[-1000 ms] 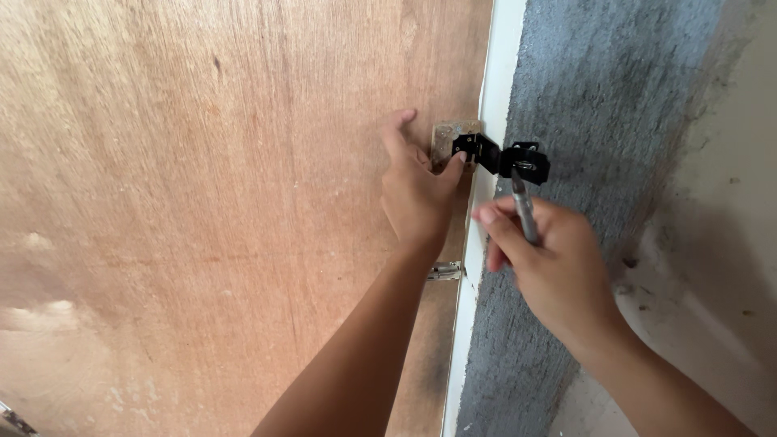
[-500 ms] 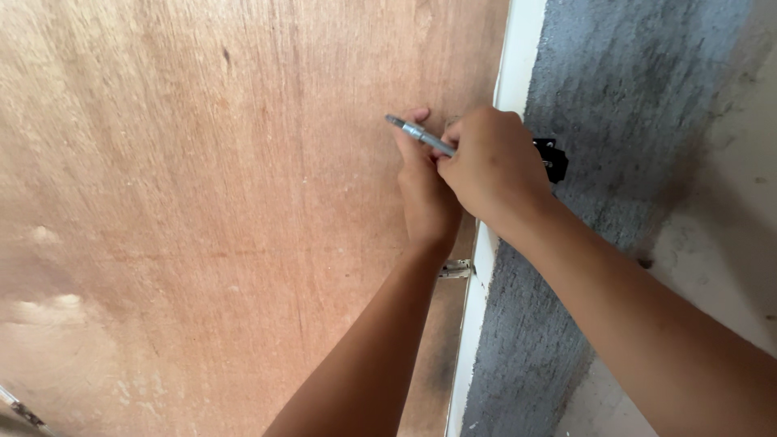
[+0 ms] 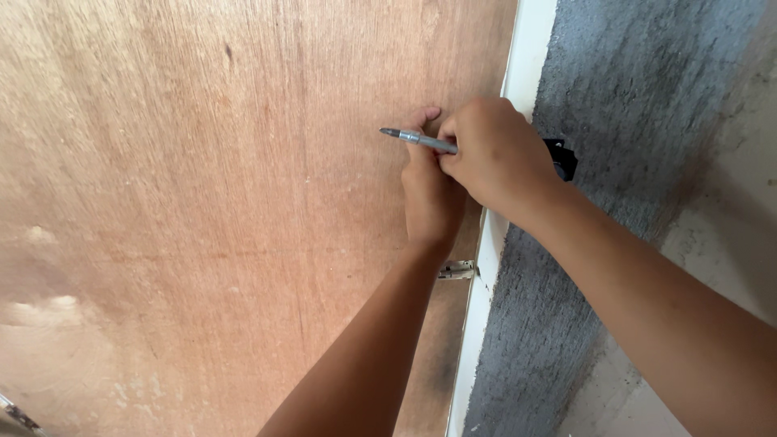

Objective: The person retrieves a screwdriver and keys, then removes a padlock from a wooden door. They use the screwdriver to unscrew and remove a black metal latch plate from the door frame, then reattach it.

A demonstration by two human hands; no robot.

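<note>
While the left hand (image 3: 431,198) lay flat against the plywood door (image 3: 210,210) near its right edge, fingers pointing up, the right hand (image 3: 492,155) crossed over it and was closed tight around a slim grey pen (image 3: 419,140). Only the tip end of the pen showed, pointing left across the wood; the rest of the barrel was buried in the fist. Whether the tip touched the wood, I could not tell. Most of the left hand's fingers were covered by the right hand, so what, if anything, they pressed against the door stayed out of sight. Behind the right wrist, a black fitting (image 3: 562,158) poked out just past the white door frame (image 3: 518,89), mostly hidden, its shape hard to make out. Lower on the door's edge, a small metal hinge piece (image 3: 458,270) peeked out beside the left forearm. Grey rough wall (image 3: 631,105) ran along the right, cut off at the top.
</note>
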